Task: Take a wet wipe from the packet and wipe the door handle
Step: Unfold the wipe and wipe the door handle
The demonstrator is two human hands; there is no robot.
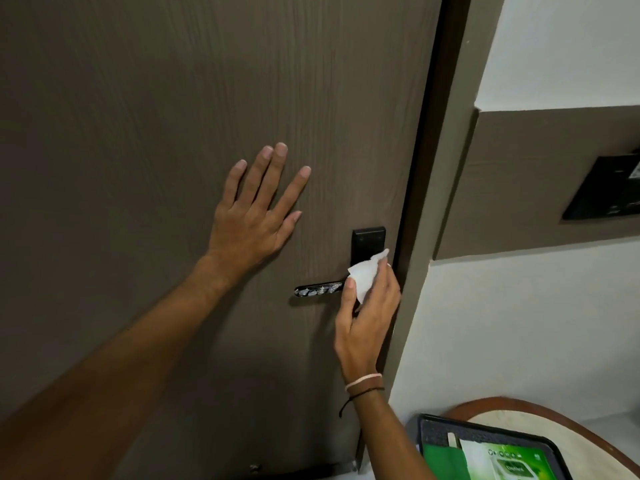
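A dark lever door handle [318,291] juts left from a black lock plate [368,240] on the brown door [138,133]. My right hand [369,317] holds a crumpled white wet wipe [365,276] against the handle's base, where it meets the plate. The free end of the lever shows glints or smears. My left hand [254,216] lies flat on the door, fingers spread, up and left of the handle. The green wet wipe packet [498,460] lies in a black tray [429,431] at the bottom right.
The tray rests on a round table [588,441] with a brown rim, close to my right forearm. The door frame [446,168] stands just right of the handle. A black panel [606,188] is mounted on the right wall.
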